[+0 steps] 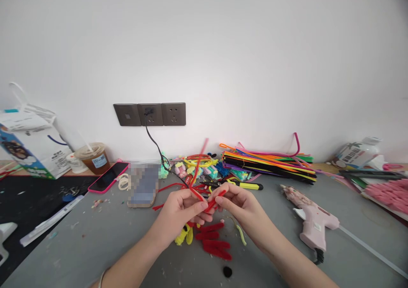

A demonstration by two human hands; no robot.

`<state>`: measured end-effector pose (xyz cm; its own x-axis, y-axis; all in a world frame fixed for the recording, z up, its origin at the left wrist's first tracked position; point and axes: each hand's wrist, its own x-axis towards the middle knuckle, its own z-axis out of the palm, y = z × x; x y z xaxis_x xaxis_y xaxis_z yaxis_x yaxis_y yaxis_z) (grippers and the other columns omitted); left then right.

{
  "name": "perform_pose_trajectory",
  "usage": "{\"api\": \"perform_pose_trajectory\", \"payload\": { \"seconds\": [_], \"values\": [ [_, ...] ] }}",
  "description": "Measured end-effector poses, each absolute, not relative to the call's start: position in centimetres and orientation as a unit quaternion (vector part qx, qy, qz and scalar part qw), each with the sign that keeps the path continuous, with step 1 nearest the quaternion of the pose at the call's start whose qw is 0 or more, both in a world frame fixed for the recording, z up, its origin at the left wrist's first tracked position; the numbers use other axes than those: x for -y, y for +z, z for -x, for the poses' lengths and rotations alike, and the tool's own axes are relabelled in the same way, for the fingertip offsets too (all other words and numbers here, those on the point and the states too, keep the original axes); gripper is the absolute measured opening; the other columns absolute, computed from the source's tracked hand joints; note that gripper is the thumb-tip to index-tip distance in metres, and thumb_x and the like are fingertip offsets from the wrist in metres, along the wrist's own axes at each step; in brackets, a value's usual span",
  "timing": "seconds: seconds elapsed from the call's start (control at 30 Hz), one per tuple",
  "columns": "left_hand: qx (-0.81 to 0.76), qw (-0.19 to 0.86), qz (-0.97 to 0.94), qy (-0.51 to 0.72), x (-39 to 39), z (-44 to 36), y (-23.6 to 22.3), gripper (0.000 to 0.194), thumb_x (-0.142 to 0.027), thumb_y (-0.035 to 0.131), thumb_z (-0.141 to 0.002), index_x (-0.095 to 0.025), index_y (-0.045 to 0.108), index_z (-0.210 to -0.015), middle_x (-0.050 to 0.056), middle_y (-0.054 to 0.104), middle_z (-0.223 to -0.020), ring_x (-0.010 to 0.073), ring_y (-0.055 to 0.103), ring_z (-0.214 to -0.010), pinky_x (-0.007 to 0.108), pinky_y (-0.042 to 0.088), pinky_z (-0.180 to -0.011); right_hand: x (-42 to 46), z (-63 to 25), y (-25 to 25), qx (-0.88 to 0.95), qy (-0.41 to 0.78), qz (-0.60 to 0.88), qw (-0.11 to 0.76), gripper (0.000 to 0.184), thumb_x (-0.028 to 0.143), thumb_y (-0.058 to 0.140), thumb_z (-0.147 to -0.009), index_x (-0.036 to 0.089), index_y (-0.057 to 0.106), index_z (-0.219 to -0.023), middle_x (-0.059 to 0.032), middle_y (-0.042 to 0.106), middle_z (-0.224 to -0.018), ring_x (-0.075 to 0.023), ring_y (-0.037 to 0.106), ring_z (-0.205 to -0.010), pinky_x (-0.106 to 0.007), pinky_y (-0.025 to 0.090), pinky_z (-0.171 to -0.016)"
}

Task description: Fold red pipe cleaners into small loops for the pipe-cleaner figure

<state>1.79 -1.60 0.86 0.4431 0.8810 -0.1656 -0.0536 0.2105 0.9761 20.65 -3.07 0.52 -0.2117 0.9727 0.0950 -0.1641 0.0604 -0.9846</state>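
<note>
Both hands meet over the grey table, pinching a bent red pipe cleaner [196,193]. My left hand [181,209] is closed on it, thumb on top, and one long end rises blurred toward the wall. My right hand [237,203] grips a short folded end between thumb and fingers. Below them lie several folded dark red pipe cleaner pieces [216,250] and a yellow fuzzy figure [181,235], partly hidden by my left hand. A black pompom [227,272] sits nearer me, and a pale yellow-green pipe cleaner piece [241,235] is by my right wrist.
A pink glue gun [314,220] lies right. Behind are a pipe cleaner bundle [270,166], a yellow-black utility knife [251,186] and colourful fuzzy pieces [204,167]. Left are a pink-edged phone [109,178], a drink cup [95,159] and a carton [41,145]. A black cord [154,141] hangs from the socket.
</note>
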Motion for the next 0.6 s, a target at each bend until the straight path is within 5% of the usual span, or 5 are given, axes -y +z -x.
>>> {"api": "perform_pose_trajectory", "payload": {
  "seconds": [0.23,0.6],
  "values": [
    [-0.414,0.624,-0.521,0.410,1.8,-2.0,1.2,0.041,-0.054,0.082,-0.070,-0.016,0.068,-0.077,0.005,0.073,-0.078,0.0195,0.072,-0.080,0.026,0.059,-0.066,3.0,-20.7,0.2,0.494,0.532,0.411,0.552,0.036,0.051,0.078,-0.078,0.018,0.064,-0.075,-0.0061,0.074,-0.083,-0.0159,0.065,-0.071,-0.026,0.054,-0.067],
    [-0.386,0.568,-0.570,0.450,1.6,-1.9,0.2,0.025,-0.041,0.074,-0.081,-0.017,0.073,-0.085,0.004,0.075,-0.080,0.0155,0.071,-0.068,0.024,0.061,-0.065,3.0,-20.7,0.0,0.496,0.578,0.394,0.515,0.037,0.049,0.079,-0.079,0.018,0.059,-0.075,-0.0052,0.074,-0.080,-0.0167,0.070,-0.072,-0.027,0.057,-0.070]
  ]
}}
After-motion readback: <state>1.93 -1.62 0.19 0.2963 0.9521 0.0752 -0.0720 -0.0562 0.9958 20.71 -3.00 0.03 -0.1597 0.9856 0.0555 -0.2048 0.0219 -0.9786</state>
